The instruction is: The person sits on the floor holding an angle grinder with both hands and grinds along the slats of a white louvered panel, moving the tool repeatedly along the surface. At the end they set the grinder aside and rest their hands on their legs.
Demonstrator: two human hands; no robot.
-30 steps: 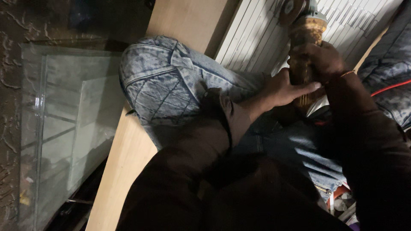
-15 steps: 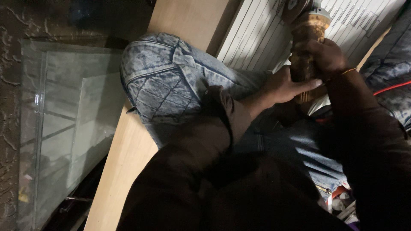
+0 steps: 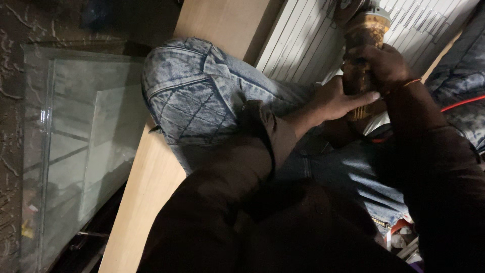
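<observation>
The right hand (image 3: 386, 65) grips a yellow power tool (image 3: 365, 50), its long axis running away from the body. The left hand (image 3: 336, 98), fingers extended, rests flat beside its lower end.

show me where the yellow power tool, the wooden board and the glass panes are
yellow power tool (image 3: 365, 30), head view, on its yellow body above the hands
wooden board (image 3: 146, 192), head view, on its bare lower stretch beside the knee
glass panes (image 3: 65, 141), head view, on the middle of the pane face

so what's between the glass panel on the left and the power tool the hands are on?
In the head view: the light wooden board beside the glass panel, then the person's bent denim knee, then the left hand against the yellow power tool.
</observation>
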